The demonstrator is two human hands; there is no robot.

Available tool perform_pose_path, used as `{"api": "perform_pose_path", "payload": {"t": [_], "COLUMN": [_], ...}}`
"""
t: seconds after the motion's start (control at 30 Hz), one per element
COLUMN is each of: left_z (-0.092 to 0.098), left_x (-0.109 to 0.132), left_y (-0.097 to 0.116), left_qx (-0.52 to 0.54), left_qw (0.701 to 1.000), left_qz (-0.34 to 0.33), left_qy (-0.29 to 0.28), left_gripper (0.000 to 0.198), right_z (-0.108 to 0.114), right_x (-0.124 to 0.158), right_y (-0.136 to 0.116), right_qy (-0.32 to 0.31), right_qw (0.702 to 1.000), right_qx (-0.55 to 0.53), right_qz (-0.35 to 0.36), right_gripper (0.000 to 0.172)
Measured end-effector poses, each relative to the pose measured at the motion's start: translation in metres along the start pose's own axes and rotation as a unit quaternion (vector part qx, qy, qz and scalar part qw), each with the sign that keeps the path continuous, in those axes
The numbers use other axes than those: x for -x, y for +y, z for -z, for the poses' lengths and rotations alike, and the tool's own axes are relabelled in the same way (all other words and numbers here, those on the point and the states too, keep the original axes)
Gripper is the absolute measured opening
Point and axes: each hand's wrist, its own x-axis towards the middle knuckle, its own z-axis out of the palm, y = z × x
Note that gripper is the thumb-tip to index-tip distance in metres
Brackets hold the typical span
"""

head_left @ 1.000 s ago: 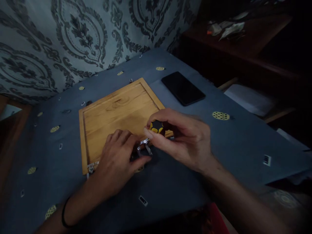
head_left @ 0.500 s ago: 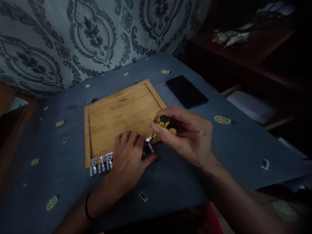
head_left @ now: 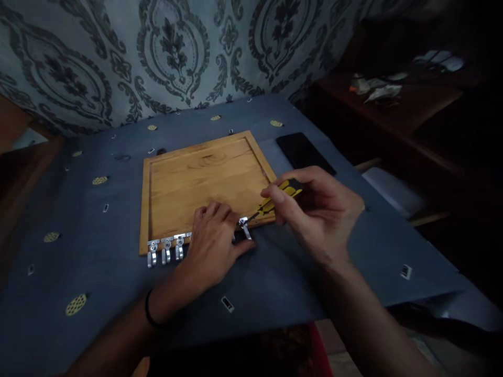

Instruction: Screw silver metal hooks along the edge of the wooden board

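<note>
A wooden board (head_left: pixel 208 175) with a raised rim lies on the table. Along its near edge runs a metal hook rail (head_left: pixel 167 245), several of its hooks pointing toward me. My left hand (head_left: pixel 214 238) grips the middle of the rail, fingers bent over the board and thumb on the near side, hiding part of the rail. My right hand (head_left: pixel 318 214) is closed round the yellow and black handle of a screwdriver (head_left: pixel 277 199). The screwdriver is tilted, its tip at the rightmost hook (head_left: pixel 244 226), just right of my left hand.
A black phone (head_left: pixel 304 152) lies beyond my right hand. The table has a blue cloth (head_left: pixel 118 298) with printed pineapples. Behind it hangs a patterned curtain (head_left: pixel 173 57). At the right, a dark reddish shelf (head_left: pixel 408 104) holds crumpled pale items.
The screwdriver's handle has tilted over to the right, and its shaft now shows. My right hand has shifted slightly right; my left hand keeps its place on the rail. The view has shifted a little.
</note>
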Motion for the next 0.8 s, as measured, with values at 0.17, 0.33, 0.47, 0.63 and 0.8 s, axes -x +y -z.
{"api": "perform_pose_path", "payload": {"t": [0.17, 0.33, 0.47, 0.63, 0.8], "left_z": [-0.0007, -0.0007, -0.0038, -0.0069, -0.0058], "left_x": [0.0004, 0.0004, 0.0017, 0.0025, 0.0019], "left_y": [-0.0014, -0.0019, -0.0034, -0.0050, -0.0045], "left_qx": [0.002, -0.001, -0.003, 0.006, -0.003], "left_qw": [1.000, 1.000, 1.000, 1.000, 1.000], "left_qz": [0.005, 0.003, -0.011, -0.012, -0.012], "left_qy": [-0.010, -0.005, 0.016, 0.024, 0.013], "left_gripper": [0.039, 0.036, 0.035, 0.036, 0.040], "right_z": [-0.0048, -0.0100, -0.0099, -0.0067, -0.0047], "right_x": [0.0022, 0.0032, 0.0043, 0.0037, 0.0024], "right_y": [-0.0028, -0.0021, -0.0008, -0.0012, -0.0020], "right_qy": [0.058, 0.021, 0.016, 0.018, 0.017], "right_qw": [0.997, 0.998, 0.998, 0.998, 0.999], "right_qx": [-0.044, -0.049, -0.044, -0.041, -0.036], "right_qz": [-0.016, -0.041, -0.043, -0.036, -0.033], "right_gripper": [0.025, 0.029, 0.029, 0.027, 0.026]}}
